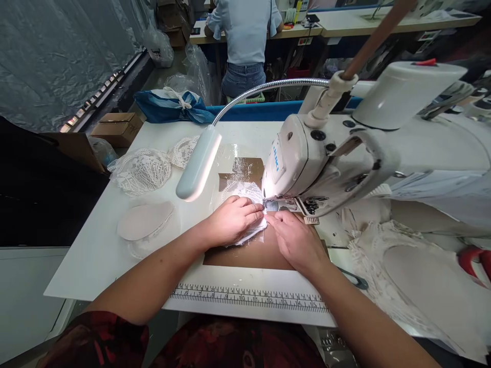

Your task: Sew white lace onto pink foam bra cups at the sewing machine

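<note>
A white lace piece lies under the needle area of a white sewing machine. My left hand rests on it, fingers together and bent, pressing the fabric close to the presser foot. From the other side, my right hand has its index finger and thumb at the fabric's edge just in front of the needle, the other fingers curled. The needle tip and part of the lace edge are hidden by my fingers. Beneath the work is a brown plate covering part of the table.
A lamp on a bent metal neck hangs left of the machine head. Lace cups and a beige pad lie to the left. More lace and pads are piled right, near red-handled scissors. A co-worker sits ahead.
</note>
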